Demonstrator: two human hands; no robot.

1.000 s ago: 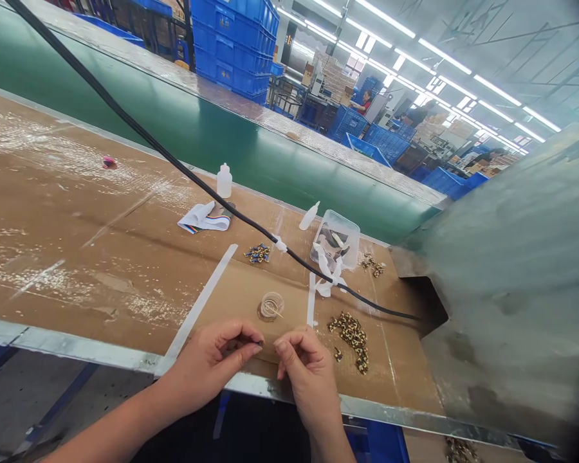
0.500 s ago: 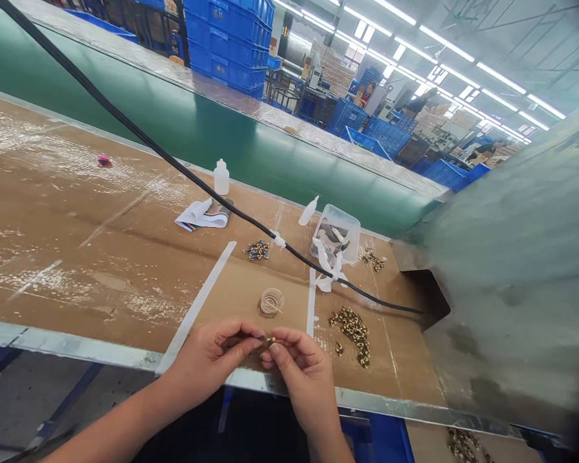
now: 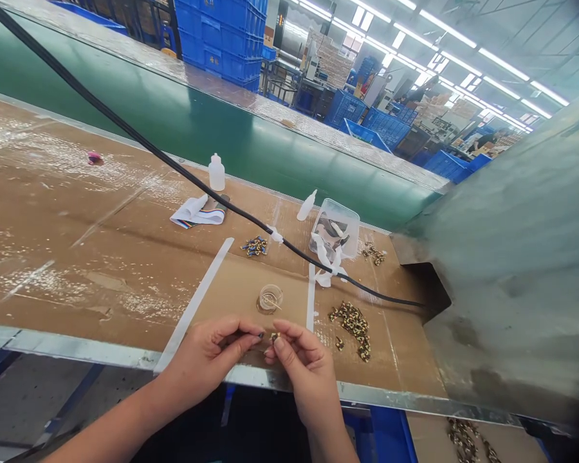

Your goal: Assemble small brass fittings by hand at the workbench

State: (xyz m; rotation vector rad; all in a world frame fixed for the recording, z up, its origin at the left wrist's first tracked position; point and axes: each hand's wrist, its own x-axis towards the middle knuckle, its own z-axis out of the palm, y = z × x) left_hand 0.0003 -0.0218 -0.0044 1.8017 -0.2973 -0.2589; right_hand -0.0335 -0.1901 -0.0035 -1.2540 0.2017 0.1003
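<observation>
Gold-and-black metal piece (image 3: 274, 336) was pinched by the right hand (image 3: 307, 376) at the fingertips, close over brown cardboard (image 3: 241, 289); the left hand (image 3: 205, 357) was curled closed just beside it, its grip unclear.

Nothing can be read anywhere in view. The stacked blue crates (image 3: 219, 38) are carrying small raised marks on their sides, and a dark upright panel (image 3: 280, 16) in the distance is showing a small orange glow, but both are too small and blurred to read.
</observation>
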